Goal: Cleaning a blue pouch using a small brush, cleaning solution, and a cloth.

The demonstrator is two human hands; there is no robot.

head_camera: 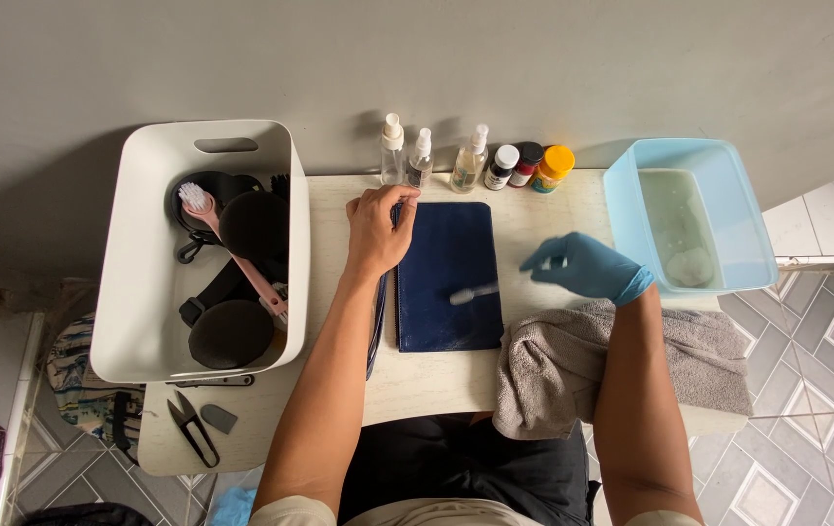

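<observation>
Dark blue cover (448, 278) lies flat at centre frame on the desk (436, 375). Bare left hand (376, 232) presses its upper left corner, fingers curled over the edge. Gloved right hand (587, 266) grips a small white brush (473, 292), bristle end touching the cover's right side. Grey towel (553, 365) lies under the right forearm; white bin (144, 282) at left, blue tub (689, 214) at upper right.

Head view, steeply down over table (436, 390)

Gloved right hand (587, 265), small brush (473, 292), blue case (448, 255)
</observation>
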